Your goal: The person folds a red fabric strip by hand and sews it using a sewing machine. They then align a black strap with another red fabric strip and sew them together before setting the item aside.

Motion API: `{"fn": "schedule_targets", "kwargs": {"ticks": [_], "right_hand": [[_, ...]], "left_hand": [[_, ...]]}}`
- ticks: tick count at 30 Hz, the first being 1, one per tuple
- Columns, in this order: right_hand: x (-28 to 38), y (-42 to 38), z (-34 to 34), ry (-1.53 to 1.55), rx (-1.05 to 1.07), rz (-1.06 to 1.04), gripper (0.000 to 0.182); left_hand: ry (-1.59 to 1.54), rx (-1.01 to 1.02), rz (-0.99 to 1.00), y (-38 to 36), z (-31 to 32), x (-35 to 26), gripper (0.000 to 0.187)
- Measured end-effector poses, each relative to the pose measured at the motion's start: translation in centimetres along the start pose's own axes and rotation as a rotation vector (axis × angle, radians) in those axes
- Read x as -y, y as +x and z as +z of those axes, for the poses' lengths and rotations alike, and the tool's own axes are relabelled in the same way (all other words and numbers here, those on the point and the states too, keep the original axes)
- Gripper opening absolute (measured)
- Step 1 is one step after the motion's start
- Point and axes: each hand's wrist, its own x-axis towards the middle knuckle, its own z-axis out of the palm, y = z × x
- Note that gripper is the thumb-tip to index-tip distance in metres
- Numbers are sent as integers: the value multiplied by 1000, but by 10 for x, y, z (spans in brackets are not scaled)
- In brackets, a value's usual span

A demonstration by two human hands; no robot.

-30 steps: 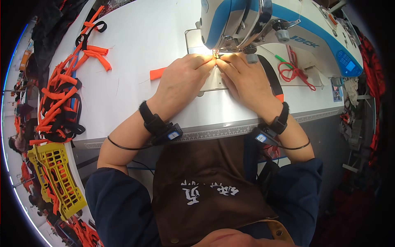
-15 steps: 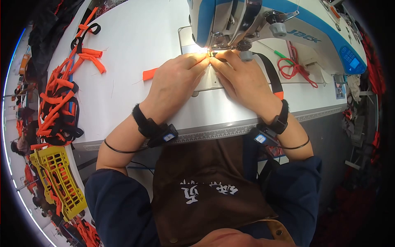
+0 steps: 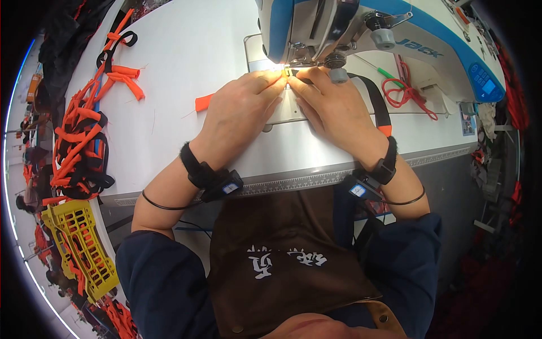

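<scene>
Under the lit head of the sewing machine, the fingertips of both my hands come close together at the needle. My left hand is closed in a pinch, and an orange fabric strip sticks out from beneath it on the left. My right hand pinches a black strap, which curves out behind that hand and ends in an orange piece. A small, brightly lit yellow piece shows between the fingertips. My fingers hide most of the work there.
A tangled pile of orange and black straps lies along the table's left side, above a yellow plastic basket. Behind my right hand are a red cord and a green-handled tool. A ruler strip edges the table front.
Both hands stay at the needle with almost no movement. The fingertips are slightly further apart, and a little more of the yellow piece shows.
</scene>
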Motion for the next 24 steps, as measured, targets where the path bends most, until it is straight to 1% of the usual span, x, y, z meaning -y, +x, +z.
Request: {"fn": "schedule_targets", "kwargs": {"ticks": [4,10,16,19,24], "right_hand": [[-1,0,2,28,-44,-19,28],[-2,-2,0,2,13,25,25],[-5,1,2,3,-58,-19,23],[-2,0,0,3,-18,9,23],[-3,1,0,9,-29,2,22]], "left_hand": [[-7,-5,4,-1,1,0,29],[-24,2,-3,-2,2,2,31],[-87,-5,-14,-2,4,4,33],[-89,-6,-18,-3,6,5,34],[-79,7,-12,-3,5,6,35]]}}
